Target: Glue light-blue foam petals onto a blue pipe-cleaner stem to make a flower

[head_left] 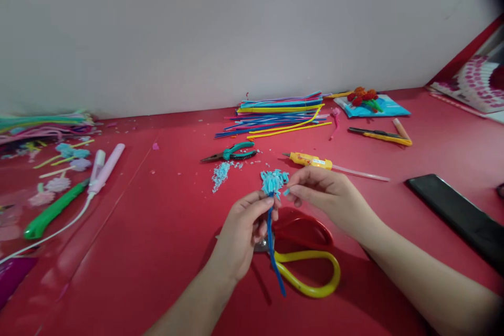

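Observation:
A fluffy light-blue flower on a dark-blue pipe cleaner stem is pinched by my left hand just under the bloom. The stem hangs down below my fingers. My right hand is at the flower's right side, thumb and forefinger closed on a small light-blue petal piece. Whether that piece is joined to the flower I cannot tell. Under my hands lie large scissors with one red handle and one yellow handle; my left hand covers part of their blades.
Green-handled pliers lie beyond, beside light-blue trimmings. A yellow glue gun is past my right hand, with a phone farther right. Bundled pipe cleaners lie by the wall. A pink corded iron and a green-handled cutter lie left.

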{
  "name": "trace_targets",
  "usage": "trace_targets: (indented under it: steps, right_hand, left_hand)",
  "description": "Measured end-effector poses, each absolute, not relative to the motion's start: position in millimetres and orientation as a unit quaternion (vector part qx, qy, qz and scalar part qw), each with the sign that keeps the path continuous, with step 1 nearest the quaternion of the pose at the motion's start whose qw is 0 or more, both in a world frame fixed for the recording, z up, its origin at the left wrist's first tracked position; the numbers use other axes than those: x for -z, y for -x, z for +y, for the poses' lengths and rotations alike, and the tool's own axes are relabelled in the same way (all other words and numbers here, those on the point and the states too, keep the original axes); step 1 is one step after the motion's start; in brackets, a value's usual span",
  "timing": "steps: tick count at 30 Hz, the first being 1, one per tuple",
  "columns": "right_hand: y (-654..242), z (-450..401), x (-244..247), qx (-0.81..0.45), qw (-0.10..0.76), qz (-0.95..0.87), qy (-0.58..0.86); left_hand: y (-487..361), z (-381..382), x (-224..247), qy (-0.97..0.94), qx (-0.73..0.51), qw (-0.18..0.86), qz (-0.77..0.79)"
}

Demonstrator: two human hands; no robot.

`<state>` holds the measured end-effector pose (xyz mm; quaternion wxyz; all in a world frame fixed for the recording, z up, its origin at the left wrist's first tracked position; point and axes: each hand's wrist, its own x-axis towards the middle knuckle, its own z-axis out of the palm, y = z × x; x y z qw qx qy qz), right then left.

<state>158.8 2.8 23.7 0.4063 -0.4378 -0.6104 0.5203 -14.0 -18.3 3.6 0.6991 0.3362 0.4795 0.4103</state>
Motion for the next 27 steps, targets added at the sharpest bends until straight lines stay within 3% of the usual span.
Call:
trace_targets:
  steps: [6,17,23,27]
  right_hand:
    - [-162.8,4.8,-28.2,-0.423,0.399,-0.69,0.431]
    - [-159.8,-1.3,-27.9,-0.368,0.39,-0.719,0.443]
    - [-156.9,-4.0,-26.4,-0.257,0.427,-0.757,0.422]
    - [-156.9,-8.7,-21.0,-0.113,0.455,-0.786,0.403]
  left_hand:
    - [11.2,-19.0,-2.1,-0.357,-0.37,0.693,0.505]
    - [9.7,-20.8,-4.2,-0.341,-0.363,0.72,0.484]
    - [10.3,-21.6,-2.5,-0.334,-0.366,0.731,0.47]
    - [9.8,-22.6,-2.0,-0.333,-0.378,0.734,0.456]
